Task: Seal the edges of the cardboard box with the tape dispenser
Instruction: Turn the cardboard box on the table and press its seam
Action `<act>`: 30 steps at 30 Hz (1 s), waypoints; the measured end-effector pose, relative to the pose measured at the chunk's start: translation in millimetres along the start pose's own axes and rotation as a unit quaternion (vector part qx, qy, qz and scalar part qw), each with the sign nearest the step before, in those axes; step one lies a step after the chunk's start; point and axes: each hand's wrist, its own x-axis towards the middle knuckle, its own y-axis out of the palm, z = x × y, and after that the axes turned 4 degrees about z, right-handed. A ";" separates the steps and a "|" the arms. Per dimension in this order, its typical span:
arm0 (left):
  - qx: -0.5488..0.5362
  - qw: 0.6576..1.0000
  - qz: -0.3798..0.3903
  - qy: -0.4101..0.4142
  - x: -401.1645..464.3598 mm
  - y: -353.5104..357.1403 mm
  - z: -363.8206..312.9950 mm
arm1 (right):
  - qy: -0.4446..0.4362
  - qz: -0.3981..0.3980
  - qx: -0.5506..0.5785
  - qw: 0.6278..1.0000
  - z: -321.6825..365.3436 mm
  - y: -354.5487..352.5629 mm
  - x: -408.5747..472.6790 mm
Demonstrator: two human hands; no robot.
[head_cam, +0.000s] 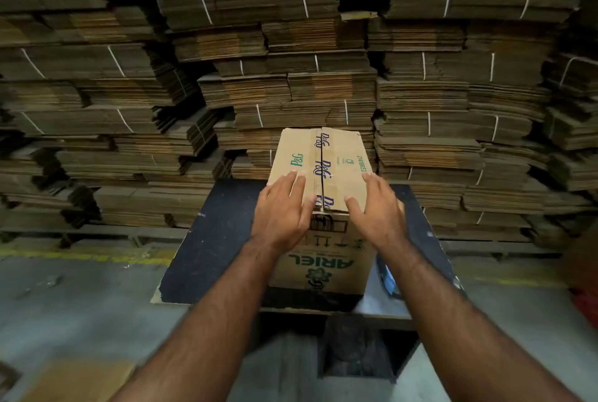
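My left hand (284, 207) lies flat and open on the left top flap of the cardboard box (323, 181), fingers spread forward and the thumb reaching in toward the middle seam. My right hand (375, 207) lies the same way on the right flap, palm down, fingers loose and holding nothing, its thumb pointing in at the seam from the other side. Both flaps are folded shut and meet along a dark line running away from me, with printed lettering along both sides of it. The box stands upright on a dark board (210, 240), and its near face shows green lettering upside down from where I stand. Just to the right of the box, beneath my right forearm, something blue and dark (388, 278) lies on the surface; too little of it shows to tell what it is. Behind the box, bundled stacks of flattened cardboard (291, 45) rise like a wall, tied with pale string. Grey floor (64, 304) lies to my left.
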 end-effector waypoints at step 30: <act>-0.104 0.969 0.198 -0.105 198.3 101.6 124.2 | 0.208 0.165 -0.117 0.957 -43.3 95.7 182.2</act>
